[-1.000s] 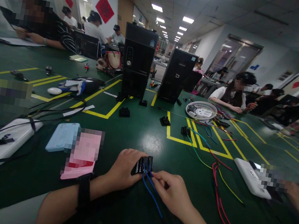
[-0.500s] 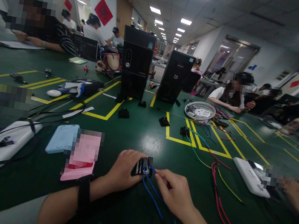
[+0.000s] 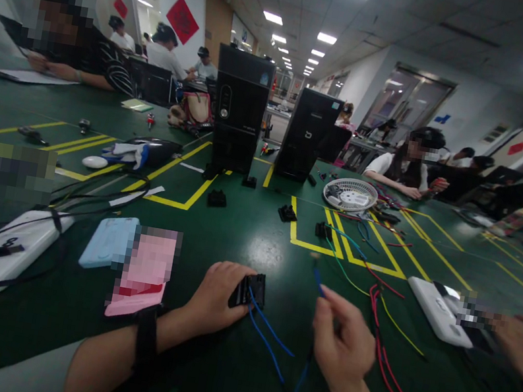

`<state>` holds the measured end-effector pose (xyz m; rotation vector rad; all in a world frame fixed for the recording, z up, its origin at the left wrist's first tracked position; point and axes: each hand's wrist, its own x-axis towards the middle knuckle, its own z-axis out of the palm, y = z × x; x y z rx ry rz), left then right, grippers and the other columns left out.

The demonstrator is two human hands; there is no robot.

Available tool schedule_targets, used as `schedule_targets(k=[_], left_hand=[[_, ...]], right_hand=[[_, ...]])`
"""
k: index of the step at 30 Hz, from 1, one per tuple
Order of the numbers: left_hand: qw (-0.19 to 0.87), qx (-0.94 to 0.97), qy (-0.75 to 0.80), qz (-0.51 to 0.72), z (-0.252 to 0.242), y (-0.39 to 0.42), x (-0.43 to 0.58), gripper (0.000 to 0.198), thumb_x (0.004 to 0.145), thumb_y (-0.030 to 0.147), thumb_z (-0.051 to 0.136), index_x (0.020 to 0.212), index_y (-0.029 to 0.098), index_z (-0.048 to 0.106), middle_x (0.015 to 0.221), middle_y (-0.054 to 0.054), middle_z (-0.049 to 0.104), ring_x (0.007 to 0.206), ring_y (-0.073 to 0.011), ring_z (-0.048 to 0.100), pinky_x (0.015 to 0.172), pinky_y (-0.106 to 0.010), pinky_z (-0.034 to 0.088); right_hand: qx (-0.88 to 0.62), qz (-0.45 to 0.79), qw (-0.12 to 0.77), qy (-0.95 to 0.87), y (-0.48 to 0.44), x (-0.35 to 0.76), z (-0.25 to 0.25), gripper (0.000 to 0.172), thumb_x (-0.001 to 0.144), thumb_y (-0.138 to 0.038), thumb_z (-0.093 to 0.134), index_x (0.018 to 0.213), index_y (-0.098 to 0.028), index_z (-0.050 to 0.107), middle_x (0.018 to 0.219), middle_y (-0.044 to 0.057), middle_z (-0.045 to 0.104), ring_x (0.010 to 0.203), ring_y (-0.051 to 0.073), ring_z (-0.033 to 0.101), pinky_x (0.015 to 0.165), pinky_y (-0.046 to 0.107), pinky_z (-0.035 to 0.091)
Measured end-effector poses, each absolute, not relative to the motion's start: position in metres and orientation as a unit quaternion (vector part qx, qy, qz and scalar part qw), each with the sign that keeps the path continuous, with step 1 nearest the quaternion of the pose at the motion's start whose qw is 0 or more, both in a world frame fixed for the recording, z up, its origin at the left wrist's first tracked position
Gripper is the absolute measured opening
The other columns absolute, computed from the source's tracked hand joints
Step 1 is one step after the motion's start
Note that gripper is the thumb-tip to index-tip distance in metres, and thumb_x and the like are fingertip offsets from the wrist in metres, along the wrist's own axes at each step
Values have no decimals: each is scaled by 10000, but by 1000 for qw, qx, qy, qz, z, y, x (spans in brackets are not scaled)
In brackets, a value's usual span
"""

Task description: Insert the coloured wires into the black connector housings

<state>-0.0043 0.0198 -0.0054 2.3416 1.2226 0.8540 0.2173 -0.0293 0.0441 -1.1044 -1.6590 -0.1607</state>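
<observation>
My left hand (image 3: 217, 299) is closed around the side of a small black block (image 3: 256, 290), possibly a terminal block, low over the green table. Blue wires (image 3: 269, 354) come out of its top and trail toward me. To the right, my right hand (image 3: 344, 344) pinches a separate blue wire (image 3: 317, 278) between thumb and fingers. Its light-coloured tip points up and away from me, apart from the block, and slightly blurred. The rest of this wire hangs down below the hand.
A pink case (image 3: 139, 293) and a light blue case (image 3: 108, 240) lie left. Red wires (image 3: 382, 343) lie right, near a white device (image 3: 435, 312) and another person's hand (image 3: 522, 347). Farther back are several small black parts, a white basket (image 3: 348, 204) and two black towers (image 3: 237, 118).
My right hand has moved right, away from the black block, carrying a blue wire whose tip is now clear of the block. My left hand has stayed on the block.
</observation>
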Motion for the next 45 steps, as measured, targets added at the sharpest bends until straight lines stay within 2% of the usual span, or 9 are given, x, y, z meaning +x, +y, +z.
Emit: schedule_targets(k=[2, 4, 9, 12, 22, 29, 34, 39, 45], left_hand=[[184, 829, 433, 304, -6, 20, -5, 441, 729, 305, 666, 1140, 252, 516, 1098, -40, 599, 1028, -252, 530, 931, -440, 356], [186, 828, 431, 306, -6, 20, -5, 448, 726, 299, 665, 1145, 253, 513, 1101, -39, 597, 1031, -254, 528, 937, -445, 352], [188, 829, 427, 307, -8, 20, -6, 447, 730, 283, 644, 1154, 242, 509, 1114, -56, 585, 1049, -268, 515, 945, -455, 351], [193, 823, 435, 311, -7, 20, -6, 437, 730, 259, 632, 1149, 230, 512, 1146, -74, 564, 1083, -276, 490, 943, -447, 358], [197, 814, 449, 313, -9, 22, -7, 428, 696, 220, 610, 1115, 210, 522, 1155, -83, 551, 1097, -275, 471, 945, -427, 362], [190, 810, 468, 298, -8, 21, -7, 403, 726, 227, 582, 1123, 201, 515, 1151, -81, 556, 1091, -263, 476, 938, -399, 374], [188, 811, 472, 291, -5, 21, -7, 398, 730, 217, 576, 1123, 201, 513, 1151, -75, 559, 1089, -262, 477, 948, -410, 368], [193, 814, 466, 288, -5, 20, -7, 387, 759, 241, 566, 1138, 187, 509, 1156, -82, 552, 1110, -263, 461, 965, -418, 348], [196, 810, 466, 297, -7, 20, -6, 412, 750, 220, 567, 1155, 179, 502, 1165, -91, 552, 1114, -262, 456, 970, -420, 340]], right_hand=[[-460, -51, 660, -592, -30, 221, 53, 215, 861, -143, 571, 1072, -181, 587, 573, -50, 562, 420, 86, 523, 414, 199, 411], [-453, 10, 721, -524, -27, 226, 59, 201, 870, -173, 571, 1071, -175, 567, 531, -78, 509, 401, 77, 487, 393, 185, 396], [-482, 201, 732, -438, -5, 243, 60, 194, 836, -291, 628, 985, -176, 579, 595, -54, 545, 472, 72, 490, 427, 174, 394], [-470, 245, 754, -388, 8, 253, 56, 250, 770, -319, 678, 950, -173, 584, 663, -38, 572, 474, 64, 480, 419, 172, 370], [-510, 192, 745, -385, 27, 264, 53, 341, 749, -428, 669, 937, -149, 612, 528, -75, 465, 429, 62, 396, 382, 169, 299], [-541, 131, 713, -426, 2, 273, 93, 338, 723, -430, 698, 906, -145, 679, 528, -58, 474, 454, 76, 397, 406, 191, 300], [-574, 26, 649, -499, -10, 282, 131, 283, 797, -421, 622, 914, -171, 688, 554, -44, 498, 462, 88, 418, 424, 204, 323], [-631, 28, 437, -641, 18, 274, 136, 338, 879, -408, 488, 967, -139, 673, 585, -16, 587, 483, 110, 514, 487, 222, 392], [-659, 14, 321, -680, 77, 249, 114, 270, 890, -291, 494, 1059, -178, 672, 798, 31, 704, 749, 168, 634, 672, 253, 459]])
